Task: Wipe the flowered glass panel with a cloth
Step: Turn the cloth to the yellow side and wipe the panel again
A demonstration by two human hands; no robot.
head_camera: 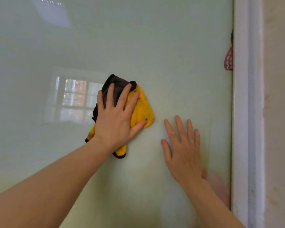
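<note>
The left hand [115, 117] pressed the cloth [141, 109] flat-fingered against the glass [171, 55]; the right hand [183, 150], flat and empty, braced just beside it. Wiping looked midway, with glass above both hands seemingly left.

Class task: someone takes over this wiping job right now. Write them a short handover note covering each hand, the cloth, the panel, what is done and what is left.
Left hand: fingers spread flat, pressing the bunched yellow cloth with black edging against the pale green frosted glass panel.
Right hand: open, flat on the glass just right of the cloth, holding nothing.
White frame borders the panel on the right.
Done: wiping is under way mid-panel; cleaned area cannot be judged.
Left: probably the rest of the panel.
</note>
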